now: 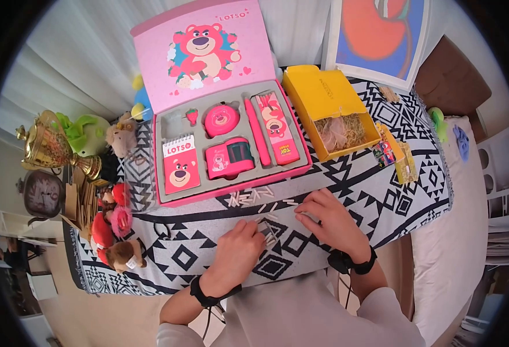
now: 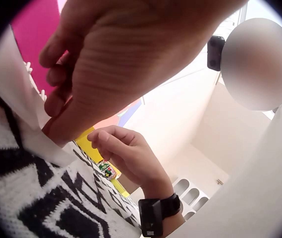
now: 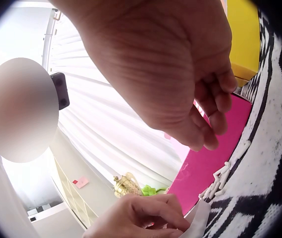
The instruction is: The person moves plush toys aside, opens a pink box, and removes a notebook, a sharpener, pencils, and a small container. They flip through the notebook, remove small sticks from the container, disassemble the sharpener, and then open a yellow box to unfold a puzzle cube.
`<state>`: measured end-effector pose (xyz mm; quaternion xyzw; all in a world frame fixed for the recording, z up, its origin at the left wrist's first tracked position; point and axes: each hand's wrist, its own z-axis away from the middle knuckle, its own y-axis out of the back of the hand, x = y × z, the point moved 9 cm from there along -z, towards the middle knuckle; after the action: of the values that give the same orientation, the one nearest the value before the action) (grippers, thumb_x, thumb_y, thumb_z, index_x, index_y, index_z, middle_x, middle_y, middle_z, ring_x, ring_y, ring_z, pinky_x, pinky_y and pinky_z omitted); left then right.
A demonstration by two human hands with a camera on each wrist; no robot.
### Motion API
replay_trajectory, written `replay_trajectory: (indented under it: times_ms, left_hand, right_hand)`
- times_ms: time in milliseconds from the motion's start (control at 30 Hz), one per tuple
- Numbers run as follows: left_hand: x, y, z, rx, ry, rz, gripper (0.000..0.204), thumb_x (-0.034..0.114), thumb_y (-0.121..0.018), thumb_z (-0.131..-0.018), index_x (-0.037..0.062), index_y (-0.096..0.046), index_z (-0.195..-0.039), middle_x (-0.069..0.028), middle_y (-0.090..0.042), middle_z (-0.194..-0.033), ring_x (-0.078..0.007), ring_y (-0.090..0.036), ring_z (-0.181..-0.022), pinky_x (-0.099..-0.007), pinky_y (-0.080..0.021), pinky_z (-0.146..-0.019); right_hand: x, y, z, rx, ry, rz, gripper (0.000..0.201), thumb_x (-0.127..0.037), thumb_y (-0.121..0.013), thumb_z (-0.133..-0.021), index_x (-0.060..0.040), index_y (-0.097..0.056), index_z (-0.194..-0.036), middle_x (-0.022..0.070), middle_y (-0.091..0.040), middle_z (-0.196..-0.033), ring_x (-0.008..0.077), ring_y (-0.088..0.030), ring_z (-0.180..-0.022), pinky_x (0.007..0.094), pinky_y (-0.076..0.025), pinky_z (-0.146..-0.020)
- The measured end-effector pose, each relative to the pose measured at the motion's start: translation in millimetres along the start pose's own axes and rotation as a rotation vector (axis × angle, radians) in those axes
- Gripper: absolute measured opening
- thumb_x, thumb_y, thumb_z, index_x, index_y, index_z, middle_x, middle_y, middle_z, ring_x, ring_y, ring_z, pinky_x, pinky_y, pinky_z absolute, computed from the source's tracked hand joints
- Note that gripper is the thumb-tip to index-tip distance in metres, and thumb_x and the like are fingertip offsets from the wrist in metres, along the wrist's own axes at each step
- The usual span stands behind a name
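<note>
My left hand (image 1: 234, 254) pinches the edge of a small translucent white holder (image 1: 269, 232) low over the patterned cloth; a few short white sticks show at it. In the left wrist view the holder's pale sheet-like side (image 2: 44, 146) lies beside the thumb. My right hand (image 1: 332, 224) hovers to the right with its fingers loosely bent, thumb near the index finger, and nothing visible between them (image 3: 151, 64). Several short white sticks (image 1: 247, 197) lie scattered on the cloth between the hands and the pink box (image 3: 212, 148).
The open pink gift box (image 1: 234, 188) stands behind the hands, with a yellow box (image 1: 315, 87) to its right. Plush toys (image 1: 101, 231), a gold trophy (image 1: 49, 141) and a clock (image 1: 42, 194) are at the left. Colourful packets (image 1: 386, 147) lie at the right.
</note>
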<state>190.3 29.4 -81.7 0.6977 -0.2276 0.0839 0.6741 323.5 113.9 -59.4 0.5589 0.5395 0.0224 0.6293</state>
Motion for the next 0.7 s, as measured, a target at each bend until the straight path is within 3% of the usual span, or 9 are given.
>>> replay_trajectory:
  times_ms: [400, 700]
  left_hand:
    - [0.9, -4.6, -7.9, 0.036, -0.012, 0.124, 0.01, 0.01, -0.073, -0.075, 0.0078, -0.064, -0.079, -0.0027, -0.058, -0.084, -0.0237, -0.058, -0.082, -0.0363, -0.052, -0.064]
    - [-3.2, 0.1, -11.2, 0.046, -0.026, 0.26, 0.012, 0.012, -0.077, -0.073, 0.0097, -0.069, -0.08, -0.0016, -0.06, -0.081, -0.0235, -0.059, -0.08, -0.0351, -0.051, -0.064]
  right_hand:
    - [4.8, -2.0, -1.6, -0.005, -0.003, -0.006, 0.012, -0.009, -0.07, -0.083, -0.0045, -0.066, -0.093, 0.0085, -0.057, -0.092, 0.0279, -0.054, -0.092, 0.0359, -0.046, -0.081]
    - [-2.7, -30.3, -14.7, -0.076, 0.011, 0.06, 0.017, -0.01, -0.072, -0.08, -0.0055, -0.064, -0.094, 0.009, -0.057, -0.092, 0.0292, -0.054, -0.094, 0.0368, -0.047, -0.082]
